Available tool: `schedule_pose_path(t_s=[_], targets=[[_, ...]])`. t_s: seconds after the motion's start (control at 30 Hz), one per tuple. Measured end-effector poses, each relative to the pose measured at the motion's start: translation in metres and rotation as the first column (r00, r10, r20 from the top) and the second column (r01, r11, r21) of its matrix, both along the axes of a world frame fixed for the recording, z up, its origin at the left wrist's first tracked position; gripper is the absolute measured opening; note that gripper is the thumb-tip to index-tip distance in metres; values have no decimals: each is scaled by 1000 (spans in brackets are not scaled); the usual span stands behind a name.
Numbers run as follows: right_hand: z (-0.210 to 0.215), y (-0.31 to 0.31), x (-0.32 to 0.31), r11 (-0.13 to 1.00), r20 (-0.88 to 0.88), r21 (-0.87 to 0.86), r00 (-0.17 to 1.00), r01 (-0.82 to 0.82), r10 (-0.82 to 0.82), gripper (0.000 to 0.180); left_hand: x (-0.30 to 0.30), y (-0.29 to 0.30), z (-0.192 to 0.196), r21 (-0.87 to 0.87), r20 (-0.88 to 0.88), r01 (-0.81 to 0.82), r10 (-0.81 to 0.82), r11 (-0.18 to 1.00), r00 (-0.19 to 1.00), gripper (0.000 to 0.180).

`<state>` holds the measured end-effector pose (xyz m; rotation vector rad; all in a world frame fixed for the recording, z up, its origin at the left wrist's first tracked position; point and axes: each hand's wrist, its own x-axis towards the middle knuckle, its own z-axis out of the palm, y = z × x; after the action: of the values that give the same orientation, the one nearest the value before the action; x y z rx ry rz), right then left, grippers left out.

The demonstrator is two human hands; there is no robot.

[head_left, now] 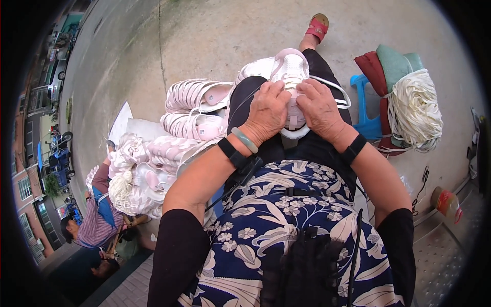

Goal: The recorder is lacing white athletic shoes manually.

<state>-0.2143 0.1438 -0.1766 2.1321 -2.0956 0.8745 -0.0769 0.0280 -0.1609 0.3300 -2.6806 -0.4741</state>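
A white and pink sneaker [290,64] rests on my lap, its toe pointing away from me. My left hand [268,111] is closed at the left eyelet edge, fingertips pressed against the lacing. From the right, my right hand [321,108] pinches at the same spot, with its fingers nearly meeting the left ones. A white shoelace [349,97] loops out to the right of my right hand. The exact grip of both sets of fingertips is partly hidden. Below the hands show the sneaker's pink tongue and collar.
Stacked pink and white shoe uppers [197,97] lie left of my knee, with a heap of more uppers [148,174] nearer. On the right, a bundle of white laces [417,110] lies by folded cloth and a blue stool [364,107]. Another person [99,220] sits far left.
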Motion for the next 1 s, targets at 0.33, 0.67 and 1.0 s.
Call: schedule_pose_path(t_s=[0.33, 0.67, 1.0], targets=[[-1, -4, -6, 998, -125, 14, 990, 68, -66, 15, 2, 3, 6, -179, 122, -31, 53, 983, 991, 19], [-14, -15, -7, 998, 74, 7, 995, 68, -68, 12, -6, -9, 12, -436, 171, 83, -8, 896, 985, 14], [-19, -22, -2, 994, 212, -18, 972, 109, -103, 10, -7, -12, 9, -391, 217, 61, 27, 918, 976, 13]])
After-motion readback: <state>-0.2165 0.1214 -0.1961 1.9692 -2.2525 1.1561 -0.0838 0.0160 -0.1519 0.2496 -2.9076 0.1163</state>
